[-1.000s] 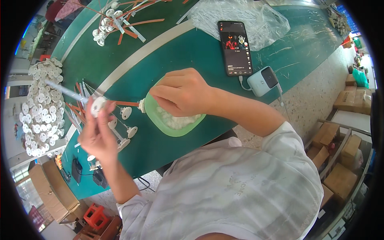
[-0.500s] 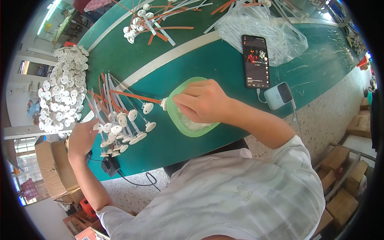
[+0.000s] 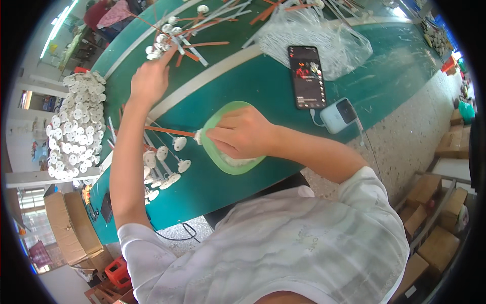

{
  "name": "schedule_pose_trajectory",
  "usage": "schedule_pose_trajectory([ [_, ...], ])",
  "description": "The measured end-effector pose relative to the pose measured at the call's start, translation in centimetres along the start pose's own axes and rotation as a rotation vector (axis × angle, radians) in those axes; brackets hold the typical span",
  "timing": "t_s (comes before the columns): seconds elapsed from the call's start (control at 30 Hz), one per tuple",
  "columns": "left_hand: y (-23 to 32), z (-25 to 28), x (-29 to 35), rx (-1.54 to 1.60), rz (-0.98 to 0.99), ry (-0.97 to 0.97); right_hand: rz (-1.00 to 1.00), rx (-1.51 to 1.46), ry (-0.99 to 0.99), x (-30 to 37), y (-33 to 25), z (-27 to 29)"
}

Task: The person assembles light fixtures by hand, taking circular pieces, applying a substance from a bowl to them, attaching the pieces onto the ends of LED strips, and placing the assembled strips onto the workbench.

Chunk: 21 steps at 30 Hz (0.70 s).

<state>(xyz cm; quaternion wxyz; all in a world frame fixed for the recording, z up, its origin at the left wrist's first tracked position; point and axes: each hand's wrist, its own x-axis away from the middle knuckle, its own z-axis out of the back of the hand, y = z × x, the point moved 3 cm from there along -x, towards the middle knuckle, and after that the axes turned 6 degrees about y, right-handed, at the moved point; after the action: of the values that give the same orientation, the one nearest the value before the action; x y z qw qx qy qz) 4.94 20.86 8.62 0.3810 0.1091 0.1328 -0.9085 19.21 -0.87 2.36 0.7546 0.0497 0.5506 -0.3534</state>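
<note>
My left hand (image 3: 151, 78) reaches far across the table, its index finger stretched out to a pile of white round disc-shaped pieces (image 3: 165, 38) with white and orange-brown strips attached. Nothing shows in its grip. Over a light green bowl (image 3: 210, 153) my right hand (image 3: 242, 133) is closed, fingers curled downward. Small whitish bits (image 3: 238, 161) lie in the bowl, and whatever the fingertips hold is hidden. One white piece touches the bowl's left rim, on an orange-brown strip (image 3: 169, 131). More white disc pieces (image 3: 162, 153) with strips lie left of the bowl, partly behind my left forearm.
A large heap of white discs (image 3: 76, 124) stands at the left edge. Beyond the bowl are a clear plastic bag (image 3: 314, 40) of thin white pieces, a phone (image 3: 308, 83) and a pale blue power bank (image 3: 338, 115) cabled together. Cardboard boxes (image 3: 439, 248) are at right.
My left hand has moved from the near-left cluster of white pieces up to the far pile. My right hand stays closed over the bowl. The view has shifted slightly.
</note>
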Motion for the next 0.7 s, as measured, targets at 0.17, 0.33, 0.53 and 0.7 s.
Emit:
schedule_pose_trajectory([
  [0.17,0.0,-3.9,-3.9,-0.093,-0.143,-0.106,0.002,-0.006,-0.040,0.1,0.7,-0.8],
  [0.33,1.1,-2.0,-5.6,-0.163,-0.170,-0.003,-0.019,0.000,-0.020,0.7,1.2,-0.8],
  [0.53,-3.1,4.9,-5.1,0.060,-0.089,0.576,-0.019,-0.003,-0.018,0.4,0.8,-0.6],
  [0.7,-4.1,11.8,-2.1,0.069,0.107,0.809,-0.019,-0.001,0.182,-0.1,1.1,-0.2],
])
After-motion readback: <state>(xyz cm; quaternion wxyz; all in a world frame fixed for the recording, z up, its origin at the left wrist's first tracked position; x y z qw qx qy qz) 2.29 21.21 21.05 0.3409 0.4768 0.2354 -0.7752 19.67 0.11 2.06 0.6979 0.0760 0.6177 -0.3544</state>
